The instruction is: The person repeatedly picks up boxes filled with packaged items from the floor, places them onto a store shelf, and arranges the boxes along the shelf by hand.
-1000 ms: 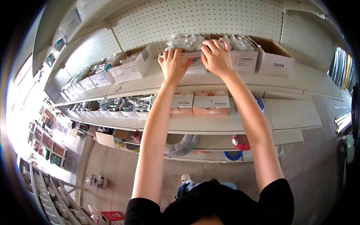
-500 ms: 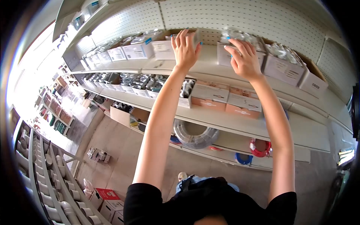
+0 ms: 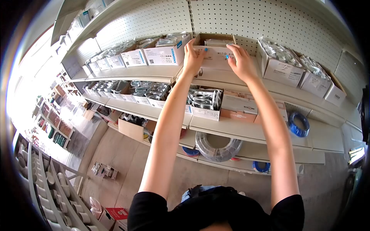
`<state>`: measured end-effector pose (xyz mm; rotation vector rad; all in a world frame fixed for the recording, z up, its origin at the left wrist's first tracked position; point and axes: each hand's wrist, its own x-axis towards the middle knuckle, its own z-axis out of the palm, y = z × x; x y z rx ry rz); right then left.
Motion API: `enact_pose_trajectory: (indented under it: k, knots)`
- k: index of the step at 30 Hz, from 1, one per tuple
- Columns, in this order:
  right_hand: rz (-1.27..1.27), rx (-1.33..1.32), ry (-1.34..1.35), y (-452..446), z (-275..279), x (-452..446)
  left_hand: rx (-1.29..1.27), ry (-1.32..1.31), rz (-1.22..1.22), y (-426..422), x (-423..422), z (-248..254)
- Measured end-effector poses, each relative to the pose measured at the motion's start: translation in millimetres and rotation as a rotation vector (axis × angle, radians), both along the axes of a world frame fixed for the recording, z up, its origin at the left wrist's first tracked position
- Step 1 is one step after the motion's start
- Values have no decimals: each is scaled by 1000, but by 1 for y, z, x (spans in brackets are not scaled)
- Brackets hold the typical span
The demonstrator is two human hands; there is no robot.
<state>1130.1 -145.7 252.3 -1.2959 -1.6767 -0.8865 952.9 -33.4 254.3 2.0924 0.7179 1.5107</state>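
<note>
My left hand [image 3: 194, 57] is at the left front corner of a white open-topped carton [image 3: 216, 57] on the upper shelf. Its fingers close on the carton's side, thumb on the front. My right hand [image 3: 242, 63] is at the carton's right front corner, with fingers bent against the edge. Flat packets [image 3: 219, 42] lie inside this carton. To its left stands a carton with a blue label [image 3: 163, 56]; to its right, apart from it, is a carton of clear plastic bags [image 3: 283, 72].
The lower shelf [image 3: 239, 129] holds boxes of bagged parts [image 3: 206, 112] and orange-and-white boxes [image 3: 239, 104]. Beneath are a grey hose coil [image 3: 219, 153] and blue coils [image 3: 298, 124]. A rack of white pipe fittings [image 3: 50, 179] stands at the lower left.
The view has shifted left along the shelf. My hands have left the carton of plastic bags, passed through the air with fingers apart, and taken hold of the carton of flat packets.
</note>
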Motion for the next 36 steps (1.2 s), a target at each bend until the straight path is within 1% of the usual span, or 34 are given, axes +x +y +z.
enact_pose_trajectory:
  k: [2, 3, 4, 5, 7, 8, 9, 10, 12, 15, 17, 21, 23, 24, 28, 31, 32, 36]
  knots:
    - [-41, -27, -22, -6, 1, 5, 92, -3, 7, 14, 0, -9]
    - [-77, 3, -53, -9, 0, 6, 136, -2, 2, 18, 3, -13]
    - [-116, 32, -83, -9, 0, 4, 212, 40, 82, 10, 3, -10]
    - [-155, 60, -111, -7, 1, 1, 281, 25, 107, 15, 5, -13]
    - [-208, 146, -108, -8, 2, 0, 63, 111, 36, 0, 1, -6]
    - [-243, 165, -100, -9, 2, 0, 95, 160, 86, -13, 0, 0]
    - [-274, 184, -95, -11, 2, 2, 121, 179, 47, -13, 4, -2]
    - [-302, 262, -113, -12, 3, 5, 147, 194, 14, -11, 7, -3]
    - [-357, 257, -81, -19, 4, 9, 150, 168, -78, 0, 18, -9]
    - [-397, 288, -27, -21, 4, 17, 212, 207, 32, -18, 30, -4]
    - [-386, 315, 15, -16, 1, 20, 277, 187, 29, -12, 35, -9]
    - [-377, 333, -23, -16, 2, 20, 248, 176, 7, -12, 34, -9]
    - [-379, 369, -84, -17, 4, 18, 144, 221, -24, -22, 28, -1]
    - [-413, 311, -75, -20, 5, 13, 129, 219, -34, -21, 28, -2]
    - [-375, 343, -146, -23, 10, 14, 160, 205, -81, -19, 26, -4]
    - [-383, 312, -136, -23, 7, 19, 148, 254, -71, -24, 25, -2]
    - [-428, 287, -82, -22, 3, 20, 161, 238, -64, -18, 30, -6]
    - [-379, 353, -60, -24, 3, 23, 262, 167, -111, -12, 34, -12]
